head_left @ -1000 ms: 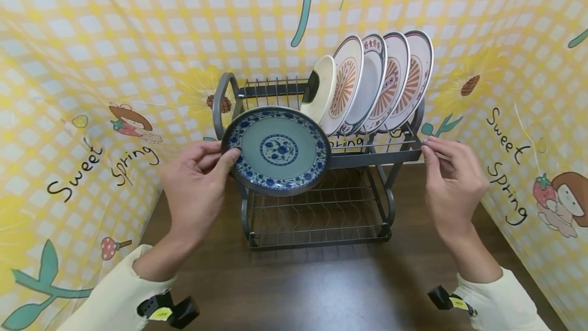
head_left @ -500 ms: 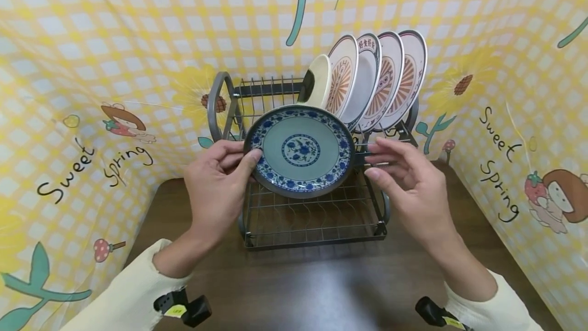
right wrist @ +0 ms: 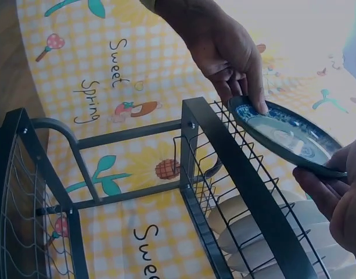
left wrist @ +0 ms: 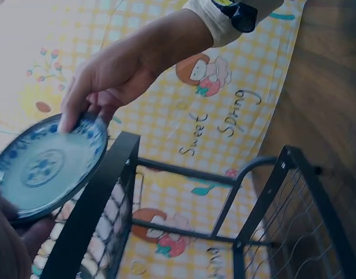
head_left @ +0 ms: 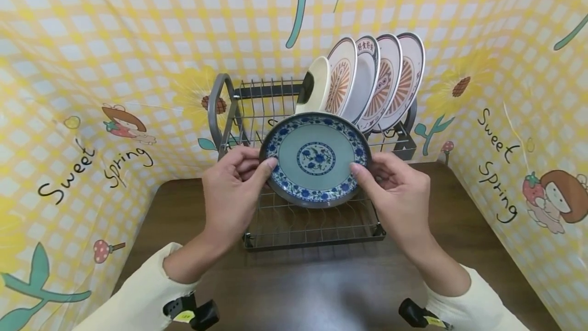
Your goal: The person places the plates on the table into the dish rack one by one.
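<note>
A round plate (head_left: 316,159) with a pale blue-green middle and a blue floral border is held between both hands in front of the rack. The left hand (head_left: 233,190) pinches its left rim, thumb on top and the other fingers beneath. On the opposite rim the right hand (head_left: 398,193) does likewise, its thumb over the border. Seen from the right wrist, the plate (right wrist: 288,135) is above the top tier's front bar, tilted. In the left wrist view the far right hand (left wrist: 117,75) grips the rim.
A dark two-tier dish rack (head_left: 222,101) stands on the brown wooden table (head_left: 317,280). Several plates (head_left: 406,86) stand upright in its top tier at the right, a cream plate (head_left: 317,86) leftmost. Patterned yellow checked cloth (head_left: 151,24) surrounds the table on three sides.
The plate has moved right and slightly down with the left hand. The right hand has left the rack's right front corner, come inward and taken hold of the plate's right rim.
</note>
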Available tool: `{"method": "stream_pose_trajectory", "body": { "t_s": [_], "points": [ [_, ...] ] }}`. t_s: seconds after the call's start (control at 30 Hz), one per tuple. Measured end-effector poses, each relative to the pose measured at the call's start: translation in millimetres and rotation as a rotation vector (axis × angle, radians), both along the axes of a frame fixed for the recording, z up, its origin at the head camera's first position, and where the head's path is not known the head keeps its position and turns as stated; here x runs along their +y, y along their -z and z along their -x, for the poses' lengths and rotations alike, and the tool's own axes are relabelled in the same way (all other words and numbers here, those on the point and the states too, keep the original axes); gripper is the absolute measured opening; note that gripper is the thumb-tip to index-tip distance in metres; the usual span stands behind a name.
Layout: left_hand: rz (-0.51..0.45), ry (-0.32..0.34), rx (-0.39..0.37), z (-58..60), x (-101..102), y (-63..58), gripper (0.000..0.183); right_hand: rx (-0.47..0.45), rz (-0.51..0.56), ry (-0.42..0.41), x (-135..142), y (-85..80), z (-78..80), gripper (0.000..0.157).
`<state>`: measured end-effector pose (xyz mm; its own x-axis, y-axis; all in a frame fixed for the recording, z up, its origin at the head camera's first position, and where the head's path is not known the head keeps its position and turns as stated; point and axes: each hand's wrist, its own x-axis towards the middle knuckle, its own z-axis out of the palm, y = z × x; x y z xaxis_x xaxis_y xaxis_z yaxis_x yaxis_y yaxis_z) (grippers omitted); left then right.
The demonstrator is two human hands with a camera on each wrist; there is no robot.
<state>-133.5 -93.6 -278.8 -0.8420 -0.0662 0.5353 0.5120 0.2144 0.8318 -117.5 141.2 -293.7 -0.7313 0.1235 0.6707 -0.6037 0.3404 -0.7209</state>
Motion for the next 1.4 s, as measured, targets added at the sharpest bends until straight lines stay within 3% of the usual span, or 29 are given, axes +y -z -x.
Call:
{"method": "stream_pose_trajectory", "body": {
  "t_s": [0.1,0.2,0.4,0.5,0.6,0.77,1.0,1.13,1.4],
  "points": [
    [0.148,0.026,0.018,0.3,-6.9,-0.1,0.018,0.011,0.012,0.037,1.1,0.4,-0.3,0.009],
    [0.317,0.009,0.132,0.3,-15.0,-0.7,0.022,0.067,0.048,0.054,3.2,-1.7,-2.2,0.009],
    [0.552,-0.139,0.489,1.7,-26.4,0.1,0.031,0.355,0.258,0.11,-0.1,-16.5,-1.3,0.012],
    [0.652,-0.207,0.563,5.8,-30.6,1.3,0.037,0.515,0.377,0.169,-6.9,-27.8,2.6,0.018],
    [0.756,-0.23,0.561,11.9,-34.9,4.4,0.044,0.642,0.436,0.221,-13.8,-38.4,7.6,0.02],
    [0.877,-0.212,0.536,18.8,-39.9,11.5,0.045,0.796,0.396,0.343,-20.9,-48.3,14.7,0.024],
    [0.932,-0.206,0.556,21.5,-41.2,15.0,0.05,1.007,0.308,0.452,-30.1,-57.3,24.4,0.021],
    [0.942,-0.21,0.555,21.8,-40.3,14.3,0.05,1.007,0.256,0.493,-39.6,-65.1,27.5,0.014],
    [0.954,-0.192,0.519,19.6,-41.0,13.0,0.054,0.821,0.102,0.554,-60.9,-79.0,29.4,0.013]
  ]
}}
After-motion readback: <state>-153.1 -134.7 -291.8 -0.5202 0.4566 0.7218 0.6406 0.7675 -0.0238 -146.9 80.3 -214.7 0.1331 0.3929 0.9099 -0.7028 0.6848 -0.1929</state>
